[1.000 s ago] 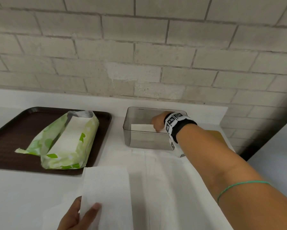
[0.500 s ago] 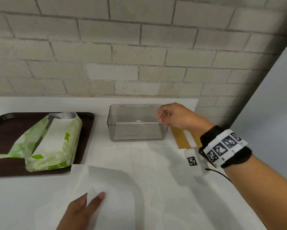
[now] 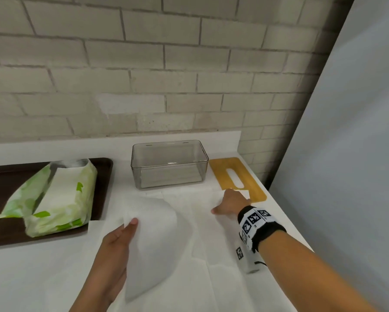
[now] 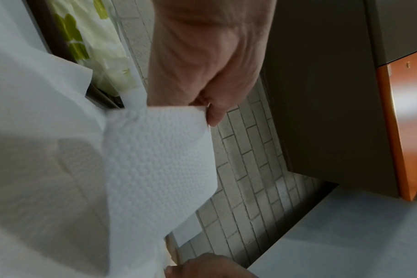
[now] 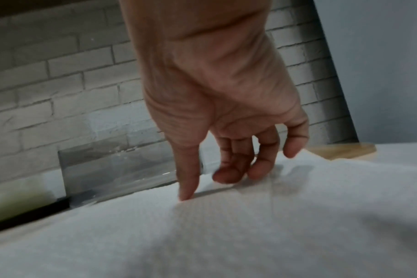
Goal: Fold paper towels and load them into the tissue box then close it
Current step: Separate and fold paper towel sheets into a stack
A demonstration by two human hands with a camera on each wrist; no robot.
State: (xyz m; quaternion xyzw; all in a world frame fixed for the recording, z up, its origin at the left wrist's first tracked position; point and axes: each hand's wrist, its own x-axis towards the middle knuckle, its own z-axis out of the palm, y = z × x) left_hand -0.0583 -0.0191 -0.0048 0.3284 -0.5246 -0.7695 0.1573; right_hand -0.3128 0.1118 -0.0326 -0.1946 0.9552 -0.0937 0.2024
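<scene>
The clear tissue box (image 3: pixel 168 164) stands open at the back of the counter, with folded white towels low inside it. Its yellow slotted lid (image 3: pixel 236 176) lies flat just to the right. My left hand (image 3: pixel 123 233) pinches a corner of a white paper towel (image 3: pixel 153 239) and holds it curled up off the counter; the left wrist view shows the same hand (image 4: pixel 202 84) gripping the embossed towel (image 4: pixel 160 159). My right hand (image 3: pixel 229 204) rests on the flat towels (image 3: pixel 200 278) near the lid. Its thumb and loosely bent fingertips (image 5: pixel 217 175) touch the paper without gripping.
A dark brown tray (image 3: pixel 101 176) at the left holds an opened green-and-white pack of paper towels (image 3: pixel 58 199). A brick wall runs behind the counter. A grey panel (image 3: pixel 346 154) stands just past the counter's right edge (image 3: pixel 285 219).
My right hand has left the tissue box and come down onto the spread towels beside the lid. My left hand has lifted its towel corner higher, curling the sheet.
</scene>
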